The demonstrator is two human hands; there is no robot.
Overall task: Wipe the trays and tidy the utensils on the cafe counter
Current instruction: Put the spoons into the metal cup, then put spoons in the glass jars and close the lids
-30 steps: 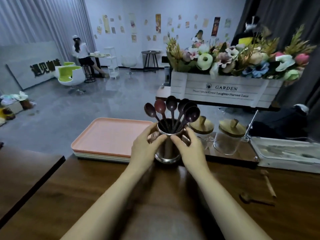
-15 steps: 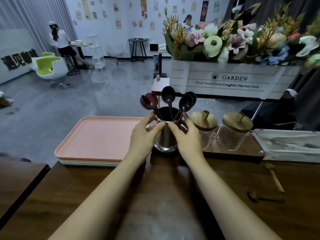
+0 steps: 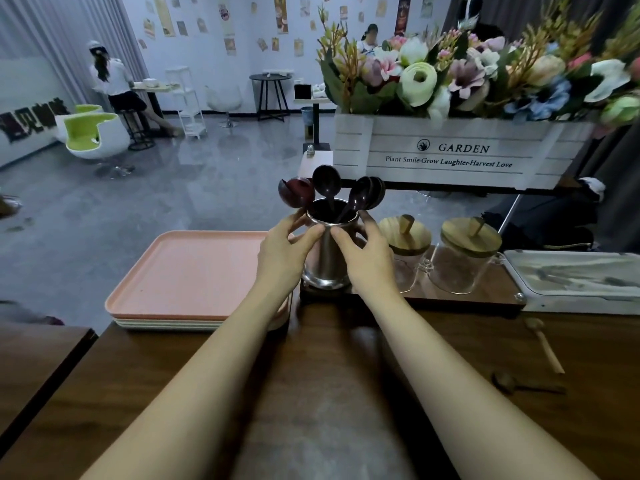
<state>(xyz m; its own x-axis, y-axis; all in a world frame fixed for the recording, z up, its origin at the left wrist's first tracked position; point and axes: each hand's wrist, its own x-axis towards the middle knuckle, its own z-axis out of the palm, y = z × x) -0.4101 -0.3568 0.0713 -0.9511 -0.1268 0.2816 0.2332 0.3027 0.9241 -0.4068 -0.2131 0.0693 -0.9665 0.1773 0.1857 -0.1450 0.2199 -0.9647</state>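
Left grip (image 3: 281,259) and right grip (image 3: 367,263) both clasp the metal cup (image 3: 325,263); tipped toward 3 o'clock, it may strike the glass jar (image 3: 410,268) or spill its spoons (image 3: 326,180).

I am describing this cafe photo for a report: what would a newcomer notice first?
The left hand and right hand hold a shiny metal cup of dark brown round spoons at the picture's centre. Behind and right, a white wooden box of colourful flowers stands out; a pink plastic tray lies left of the cup.
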